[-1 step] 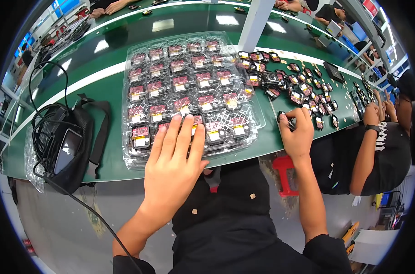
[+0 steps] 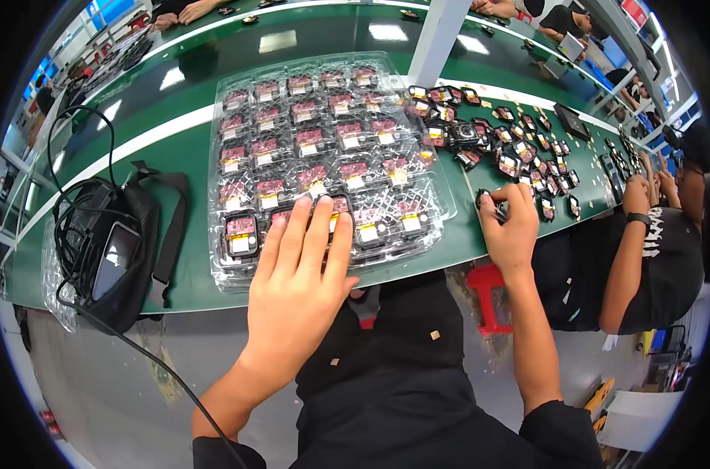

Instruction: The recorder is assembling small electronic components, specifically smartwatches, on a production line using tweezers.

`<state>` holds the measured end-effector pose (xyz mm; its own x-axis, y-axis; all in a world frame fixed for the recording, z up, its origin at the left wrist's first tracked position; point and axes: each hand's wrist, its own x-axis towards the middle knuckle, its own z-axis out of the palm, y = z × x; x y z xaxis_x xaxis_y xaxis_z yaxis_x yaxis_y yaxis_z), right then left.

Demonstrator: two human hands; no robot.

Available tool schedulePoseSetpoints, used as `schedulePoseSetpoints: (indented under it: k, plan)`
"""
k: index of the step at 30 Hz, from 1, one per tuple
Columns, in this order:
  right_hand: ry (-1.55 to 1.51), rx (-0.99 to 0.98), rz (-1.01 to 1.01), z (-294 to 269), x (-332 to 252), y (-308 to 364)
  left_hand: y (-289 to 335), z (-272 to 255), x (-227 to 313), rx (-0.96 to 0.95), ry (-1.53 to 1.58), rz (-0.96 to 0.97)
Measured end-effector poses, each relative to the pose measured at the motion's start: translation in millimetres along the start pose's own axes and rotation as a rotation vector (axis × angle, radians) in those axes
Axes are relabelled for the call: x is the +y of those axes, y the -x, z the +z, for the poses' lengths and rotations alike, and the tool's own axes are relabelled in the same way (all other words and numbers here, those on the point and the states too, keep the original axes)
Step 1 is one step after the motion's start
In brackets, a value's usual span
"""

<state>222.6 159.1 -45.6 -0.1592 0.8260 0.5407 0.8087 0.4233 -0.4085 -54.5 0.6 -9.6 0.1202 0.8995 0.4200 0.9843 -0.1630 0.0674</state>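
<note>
A clear plastic blister tray [image 2: 446, 187] lies on the green table in front of me, its rows of pockets filled with small black electronic modules. One of those modules [image 2: 241, 234] sits in the front left pocket, showing a red circuit board and a white and yellow label. Across the tray's front row lies my left hand [image 2: 296, 277], flat, fingers stretched out and slightly spread. To the right of the tray, my right hand [image 2: 511, 227] is at the table's edge, thumb and fingers pinched on a small black module [image 2: 484, 197], mostly hidden by the fingers.
Many loose modules [image 2: 509, 162] are scattered at the right. A black bag [image 2: 128, 266] with a phone-like device and coiled cables rests at the left. A grey post [image 2: 437, 47] rises behind the tray. A co-worker's arm [image 2: 627, 258] is at the far right, beside a red stool [image 2: 489, 301].
</note>
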Motion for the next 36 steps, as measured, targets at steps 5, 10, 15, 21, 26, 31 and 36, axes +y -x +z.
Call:
schedulePoseSetpoints:
  k: [5, 10, 15, 21, 26, 31, 36]
  plan:
    - [0.036, -0.018, -0.007, 0.8, 4.5, 0.5, -4.7, -3.1, 0.4, -0.100, -0.008, 0.007]
    - [0.029, -0.031, -0.014, 5.0, 1.4, -4.1, -3.1, -0.4, -6.7, -0.141, -0.088, 0.039]
    - [0.019, -0.025, -0.033, 3.3, 8.7, -4.2, -0.8, 10.0, -10.9, -0.102, -0.084, 0.094]
    - [-0.008, -0.066, 0.016, -3.5, 7.0, -3.5, -4.7, -3.2, -2.5, -0.200, -0.017, 0.107]
    - [-0.035, -0.090, -0.096, -5.2, 10.0, -3.4, -3.9, -1.2, -4.4, -0.223, 0.036, 0.109]
    - [0.046, -0.367, -0.282, -15.7, 6.3, -16.8, -1.1, -0.5, 0.3, -0.133, -0.006, 0.067]
    - [0.394, -0.525, -0.415, -39.8, -16.0, -41.1, 0.7, -2.1, 5.4, -0.076, -0.015, 0.054]
